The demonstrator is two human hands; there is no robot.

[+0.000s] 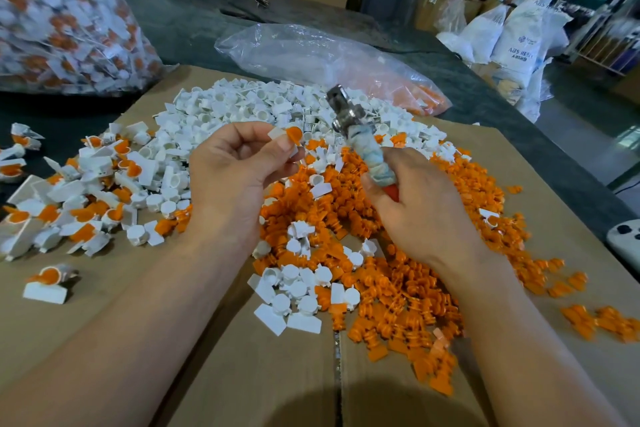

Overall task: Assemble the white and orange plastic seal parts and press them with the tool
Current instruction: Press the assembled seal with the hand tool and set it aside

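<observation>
— Pinching the seal [290, 136] between thumb and fingertips, our left hand [235, 166] holds it up above the heaps, with its white tab and orange cap together.

— And where do we have the tool?

— Just right of the seal, near it but not touching. Our right hand [415, 208] has its fingers curled round the tool [361, 139] at the cloth-wound handle. The metal head tilts up and away from us, higher than the seal.

— What lies under our hands?

— Loose white pieces [239, 104] are heaped beyond and below the left hand. Orange pieces [415, 291] spread beneath and around the right one. The two heaps mix where they meet, and a small cluster of white ones sits between our forearms.

— And farther out?

— All of it rests on flattened cardboard [242, 378]. At our left is a scatter of joined seals [86, 191], white with orange showing. Beyond the white heap lies a clear bag [311, 48] with some orange pieces in its far end. A big bag [59, 17] at the upper left is packed with white and orange.
</observation>
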